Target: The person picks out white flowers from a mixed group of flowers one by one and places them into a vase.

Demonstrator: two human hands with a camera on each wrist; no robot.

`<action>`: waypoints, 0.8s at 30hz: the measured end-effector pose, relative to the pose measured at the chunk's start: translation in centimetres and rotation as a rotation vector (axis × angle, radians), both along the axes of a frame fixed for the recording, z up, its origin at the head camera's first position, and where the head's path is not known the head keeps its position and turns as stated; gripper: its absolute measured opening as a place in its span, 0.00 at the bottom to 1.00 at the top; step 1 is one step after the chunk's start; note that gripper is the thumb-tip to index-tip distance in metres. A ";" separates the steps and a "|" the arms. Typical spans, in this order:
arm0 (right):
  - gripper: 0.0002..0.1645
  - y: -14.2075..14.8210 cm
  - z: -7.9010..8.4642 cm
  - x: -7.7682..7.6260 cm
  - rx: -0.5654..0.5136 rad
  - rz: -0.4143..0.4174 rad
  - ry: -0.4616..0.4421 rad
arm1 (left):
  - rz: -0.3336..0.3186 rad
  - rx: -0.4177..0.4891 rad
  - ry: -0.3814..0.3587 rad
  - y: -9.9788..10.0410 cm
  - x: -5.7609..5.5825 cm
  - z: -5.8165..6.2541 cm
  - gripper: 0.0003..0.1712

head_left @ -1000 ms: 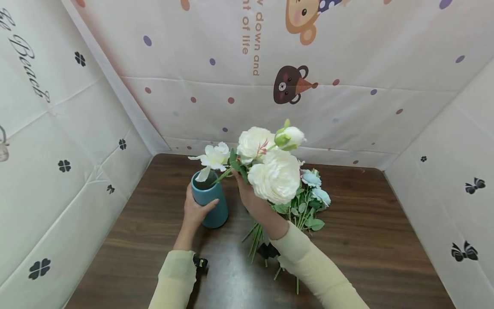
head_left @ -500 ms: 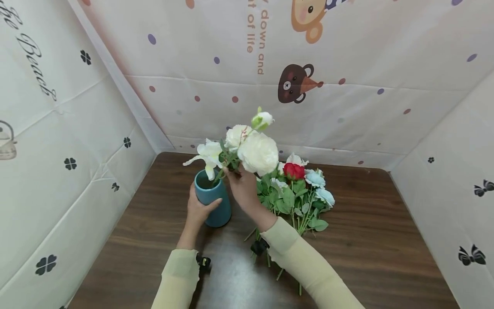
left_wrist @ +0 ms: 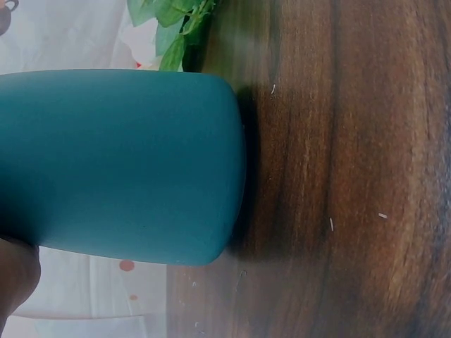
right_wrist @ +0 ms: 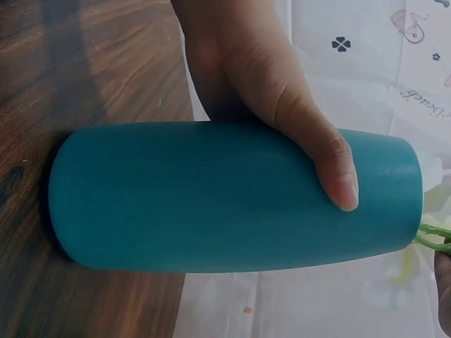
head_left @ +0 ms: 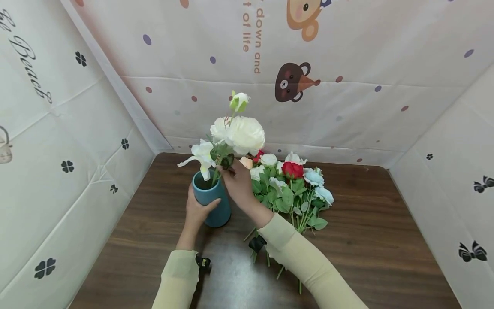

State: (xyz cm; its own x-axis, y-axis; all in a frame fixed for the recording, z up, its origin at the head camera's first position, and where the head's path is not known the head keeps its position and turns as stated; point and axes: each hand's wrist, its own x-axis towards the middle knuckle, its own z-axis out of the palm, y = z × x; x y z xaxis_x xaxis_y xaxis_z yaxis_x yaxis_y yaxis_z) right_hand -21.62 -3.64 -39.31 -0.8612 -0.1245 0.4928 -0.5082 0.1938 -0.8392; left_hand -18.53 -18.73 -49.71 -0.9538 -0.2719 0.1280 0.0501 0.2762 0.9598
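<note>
A teal vase (head_left: 218, 210) stands upright on the table. My left hand (head_left: 197, 210) grips its upper side, the thumb (right_wrist: 337, 169) lying across the wall in the right wrist view. My right hand (head_left: 238, 184) pinches the green stems of white artificial flowers (head_left: 247, 135) just above the vase's mouth. Among them are a round bloom, a bud (head_left: 240, 102) at the top and a drooping white lily-like flower (head_left: 202, 156) over the rim. In the right wrist view, green stems (right_wrist: 431, 239) enter the vase mouth; their lower ends are hidden inside.
Right of the vase lies a pile of artificial flowers, with a red bloom (head_left: 292, 170), pale blue blooms (head_left: 323, 195) and leafy stems pointing toward the front. The brown wooden table (head_left: 366, 240) meets printed white cloth walls (head_left: 347, 124) at the back and sides.
My right hand has moved left toward the vase, and the white flowers have swung from leaning right to nearly upright, stems now in the mouth. My left hand keeps holding the vase.
</note>
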 end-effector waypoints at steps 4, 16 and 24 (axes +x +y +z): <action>0.11 -0.5 -0.3 0.0 0.044 -0.006 0.019 | 0.002 0.003 -0.017 -0.2 0.1 0.0 0.59; 0.14 -1.0 -1.3 -0.8 0.234 -0.038 -0.015 | -0.035 0.015 -0.061 0.0 0.1 -0.2 0.63; 0.23 -1.1 -1.2 -1.0 0.343 0.021 -0.162 | -0.028 0.020 -0.070 -0.2 0.2 -0.2 0.63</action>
State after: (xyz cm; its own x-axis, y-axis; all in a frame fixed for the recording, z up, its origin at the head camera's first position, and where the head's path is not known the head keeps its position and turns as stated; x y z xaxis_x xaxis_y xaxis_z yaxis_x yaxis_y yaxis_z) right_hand -22.62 -4.74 -40.53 -0.9200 -0.2769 0.2775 -0.3814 0.4685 -0.7969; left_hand -18.37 -18.91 -49.89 -0.9674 -0.2472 0.0553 -0.0104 0.2566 0.9665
